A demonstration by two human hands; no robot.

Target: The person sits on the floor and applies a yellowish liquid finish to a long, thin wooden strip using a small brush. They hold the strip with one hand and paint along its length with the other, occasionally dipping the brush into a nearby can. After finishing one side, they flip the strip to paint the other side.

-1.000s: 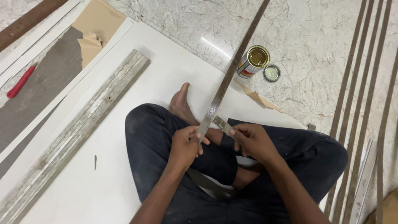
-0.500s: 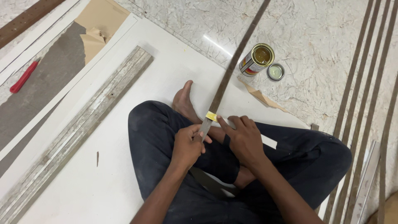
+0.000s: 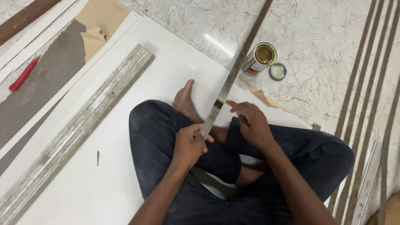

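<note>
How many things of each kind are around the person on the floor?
Long strip held in both hands: 1
Open tin can: 1
Round can lid: 1
Red-handled tool: 1
Grey wooden plank: 1
White board under the person: 1
Total: 6

Open tin can point(image 3: 261, 58) with loose lid point(image 3: 278, 71) beyond the hands on marble floor point(image 3: 316, 37). Weathered wooden plank point(image 3: 79, 125) far left on white board point(image 3: 83, 183); red-handled tool point(image 3: 23, 75) further left.

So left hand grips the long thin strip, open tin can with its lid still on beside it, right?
Not quite. The head view shows the open round tin can with its lid off, lying beside it on the floor. The left hand does grip the long thin strip.
</note>
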